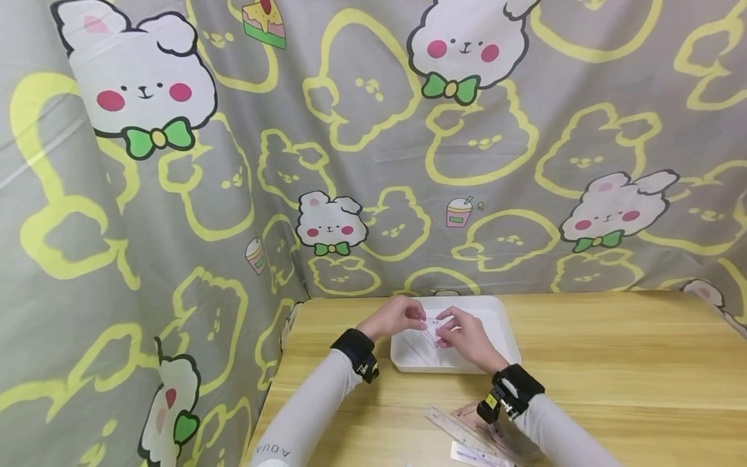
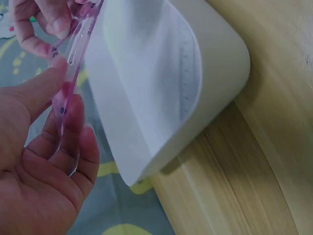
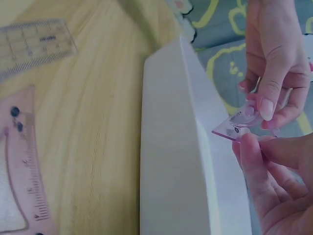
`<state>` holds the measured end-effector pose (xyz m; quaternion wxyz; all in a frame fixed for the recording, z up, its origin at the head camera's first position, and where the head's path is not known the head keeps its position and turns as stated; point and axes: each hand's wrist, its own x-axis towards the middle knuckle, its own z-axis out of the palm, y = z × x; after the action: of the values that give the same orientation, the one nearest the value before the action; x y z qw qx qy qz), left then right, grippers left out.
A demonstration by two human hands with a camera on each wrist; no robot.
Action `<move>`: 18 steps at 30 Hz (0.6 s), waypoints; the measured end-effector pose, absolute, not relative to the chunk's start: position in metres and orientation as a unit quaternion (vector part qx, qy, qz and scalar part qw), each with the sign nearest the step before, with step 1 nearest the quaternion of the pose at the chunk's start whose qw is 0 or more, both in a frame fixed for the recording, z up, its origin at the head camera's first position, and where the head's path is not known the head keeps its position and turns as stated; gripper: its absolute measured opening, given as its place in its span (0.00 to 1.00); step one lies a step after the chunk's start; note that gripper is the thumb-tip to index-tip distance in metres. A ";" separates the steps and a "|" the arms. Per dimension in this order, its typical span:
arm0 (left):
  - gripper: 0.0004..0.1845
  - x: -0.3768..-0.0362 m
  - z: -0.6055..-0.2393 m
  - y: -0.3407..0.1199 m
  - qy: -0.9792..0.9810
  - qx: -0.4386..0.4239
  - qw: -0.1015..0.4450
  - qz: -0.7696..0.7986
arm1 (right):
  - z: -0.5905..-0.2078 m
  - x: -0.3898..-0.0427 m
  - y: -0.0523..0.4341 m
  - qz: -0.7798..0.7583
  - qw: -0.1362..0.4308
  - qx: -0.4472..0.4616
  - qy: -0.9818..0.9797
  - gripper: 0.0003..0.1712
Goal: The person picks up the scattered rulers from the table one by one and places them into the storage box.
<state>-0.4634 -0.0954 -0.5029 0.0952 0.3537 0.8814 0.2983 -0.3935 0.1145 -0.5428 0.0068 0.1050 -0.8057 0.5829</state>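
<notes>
Both hands hold a pink transparent set square (image 3: pixel 227 131) above the white tray (image 1: pixel 508 327). My left hand (image 1: pixel 403 316) pinches one side of it between thumb and fingers. Opposite, the right hand (image 1: pixel 463 334) grips the other side with thumb and fingertips. In the left wrist view the set square (image 2: pixel 73 81) is seen nearly edge-on, with small dark printed marks. Fingers hide part of its outline. Inside the tray lies a clear ruler (image 2: pixel 186 73) along the wall.
On the wooden table (image 1: pixel 613 363), in front of the tray, lie a clear ruler (image 3: pixel 34 46) and a pink transparent drawing template (image 3: pixel 34 171). A pale strip (image 1: pixel 467 452) lies beside them. A patterned curtain (image 1: pixel 385 162) hangs behind and to the left.
</notes>
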 end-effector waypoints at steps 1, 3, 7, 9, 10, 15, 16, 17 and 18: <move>0.05 -0.466 -0.504 -0.095 0.885 0.351 0.096 0.290 | -0.544 -0.397 0.114 0.583 0.004 0.105 -0.806 0.13; 0.05 -0.470 -0.505 -0.094 0.893 0.346 0.098 0.272 | -0.546 -0.401 0.112 0.580 -0.002 0.106 -0.808 0.13; 0.06 -0.476 -0.511 -0.091 0.904 0.353 0.099 0.219 | -0.552 -0.409 0.108 0.559 -0.002 0.094 -0.824 0.11; 0.07 -0.478 -0.515 -0.089 0.910 0.361 0.090 0.183 | -0.556 -0.412 0.106 0.541 0.000 0.089 -0.836 0.10; 0.08 -0.480 -0.518 -0.088 0.914 0.364 0.082 0.162 | -0.558 -0.414 0.105 0.530 0.002 0.087 -0.843 0.10; 0.10 -0.480 -0.531 -0.084 0.923 0.376 0.032 0.072 | -0.565 -0.417 0.103 0.484 0.013 0.085 -0.871 0.08; 0.10 -0.479 -0.533 -0.084 0.923 0.378 0.025 0.061 | -0.567 -0.417 0.103 0.477 0.015 0.082 -0.875 0.08; 0.10 -0.478 -0.536 -0.084 0.924 0.378 0.021 0.055 | -0.568 -0.417 0.103 0.470 0.018 0.081 -0.879 0.08; 0.10 -0.478 -0.538 -0.084 0.925 0.376 0.020 0.051 | -0.570 -0.417 0.103 0.463 0.022 0.079 -0.882 0.09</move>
<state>-0.4778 -0.0840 -0.5385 0.0199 0.3760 0.9250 0.0507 -0.4170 0.1034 -0.5698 0.0217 0.0791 -0.8823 0.4634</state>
